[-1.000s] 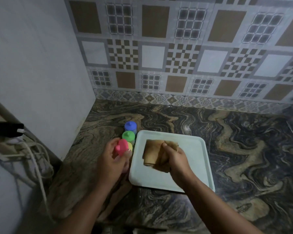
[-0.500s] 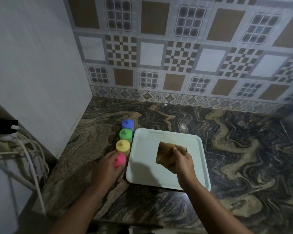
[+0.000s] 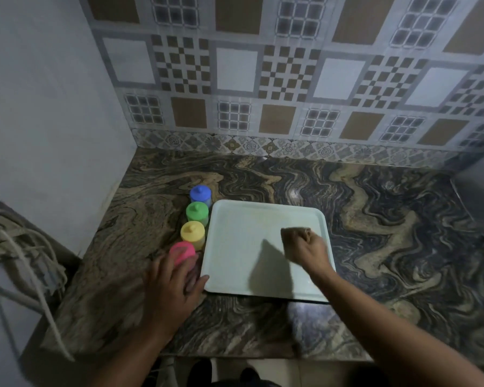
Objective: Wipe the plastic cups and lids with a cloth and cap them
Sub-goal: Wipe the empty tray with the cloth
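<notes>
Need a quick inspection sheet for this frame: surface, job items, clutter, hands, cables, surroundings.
Surface: dark marbled stone counter; a pale tray lies flat on it.
Job's things: blue cup, green cup, yellow cup and pink cup, all capped, in a row along the tray's left edge. Brown cloth bunched over the tray.
Clutter: nothing seen.
Hands: left hand rests against the pink cup, blurred; right hand grips the cloth.
Cables: pale cables hang at far left, off the counter.
Surroundings: patterned tile wall behind, plain wall at left.
</notes>
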`<action>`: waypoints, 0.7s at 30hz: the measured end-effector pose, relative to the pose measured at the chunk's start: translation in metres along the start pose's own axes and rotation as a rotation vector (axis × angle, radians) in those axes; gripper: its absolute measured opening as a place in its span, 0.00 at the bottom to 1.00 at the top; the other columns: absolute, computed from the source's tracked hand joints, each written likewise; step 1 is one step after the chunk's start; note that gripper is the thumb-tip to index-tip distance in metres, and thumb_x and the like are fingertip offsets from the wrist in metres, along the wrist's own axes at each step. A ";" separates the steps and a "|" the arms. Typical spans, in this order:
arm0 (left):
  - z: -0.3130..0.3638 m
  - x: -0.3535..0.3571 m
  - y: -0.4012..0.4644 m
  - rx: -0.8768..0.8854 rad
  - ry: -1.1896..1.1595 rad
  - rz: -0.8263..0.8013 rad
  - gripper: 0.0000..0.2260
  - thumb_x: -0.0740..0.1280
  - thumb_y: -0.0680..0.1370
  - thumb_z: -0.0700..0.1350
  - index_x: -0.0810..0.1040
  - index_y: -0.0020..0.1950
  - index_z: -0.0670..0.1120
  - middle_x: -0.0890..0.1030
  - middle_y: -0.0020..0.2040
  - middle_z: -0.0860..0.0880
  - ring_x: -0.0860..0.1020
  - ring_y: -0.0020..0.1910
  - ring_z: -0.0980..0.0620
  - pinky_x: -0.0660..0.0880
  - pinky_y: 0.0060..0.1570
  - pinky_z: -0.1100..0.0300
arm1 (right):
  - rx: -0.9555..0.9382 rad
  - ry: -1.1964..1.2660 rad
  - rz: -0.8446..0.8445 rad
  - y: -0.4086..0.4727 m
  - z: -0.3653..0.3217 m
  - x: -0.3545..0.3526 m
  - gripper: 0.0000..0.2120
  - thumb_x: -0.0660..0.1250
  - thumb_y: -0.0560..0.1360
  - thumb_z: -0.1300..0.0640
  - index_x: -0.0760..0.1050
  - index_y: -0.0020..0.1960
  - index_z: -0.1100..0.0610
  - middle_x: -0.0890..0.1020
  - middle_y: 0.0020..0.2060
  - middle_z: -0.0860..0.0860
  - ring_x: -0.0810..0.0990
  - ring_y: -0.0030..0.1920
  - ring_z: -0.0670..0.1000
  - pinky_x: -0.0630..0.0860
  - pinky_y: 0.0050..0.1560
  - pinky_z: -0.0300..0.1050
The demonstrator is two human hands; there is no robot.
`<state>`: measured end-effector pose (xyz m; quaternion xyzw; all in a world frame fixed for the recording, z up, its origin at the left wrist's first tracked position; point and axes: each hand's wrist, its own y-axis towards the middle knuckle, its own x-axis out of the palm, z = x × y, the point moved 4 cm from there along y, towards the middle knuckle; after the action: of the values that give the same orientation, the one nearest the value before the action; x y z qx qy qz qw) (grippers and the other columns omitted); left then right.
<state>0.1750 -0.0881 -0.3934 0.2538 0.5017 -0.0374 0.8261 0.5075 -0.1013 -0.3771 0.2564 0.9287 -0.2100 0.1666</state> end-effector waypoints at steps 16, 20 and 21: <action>-0.003 0.073 -0.062 0.054 -0.045 -0.474 0.30 0.54 0.81 0.61 0.67 0.78 0.44 0.54 0.83 0.46 0.61 0.80 0.46 0.73 0.69 0.51 | -0.354 -0.432 -0.255 -0.007 0.022 -0.006 0.23 0.59 0.73 0.61 0.80 0.66 0.53 0.87 0.58 0.51 0.85 0.59 0.55 0.79 0.57 0.44; 0.000 0.074 -0.064 0.064 -0.026 -0.475 0.30 0.53 0.81 0.59 0.68 0.77 0.43 0.57 0.82 0.44 0.63 0.78 0.43 0.71 0.70 0.49 | -0.233 -0.779 -0.097 -0.021 0.074 -0.014 0.24 0.64 0.76 0.65 0.74 0.72 0.58 0.78 0.68 0.61 0.76 0.69 0.66 0.74 0.66 0.57; 0.000 0.076 -0.066 0.055 -0.029 -0.479 0.30 0.56 0.80 0.58 0.67 0.78 0.43 0.56 0.82 0.44 0.62 0.79 0.42 0.71 0.71 0.48 | -0.245 -0.793 -0.142 -0.040 0.083 0.014 0.27 0.64 0.75 0.65 0.73 0.74 0.60 0.74 0.71 0.61 0.71 0.72 0.66 0.70 0.72 0.61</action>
<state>0.1913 -0.1303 -0.4828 0.1493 0.5345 -0.2495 0.7936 0.4907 -0.1663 -0.4417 0.0694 0.8262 -0.1911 0.5255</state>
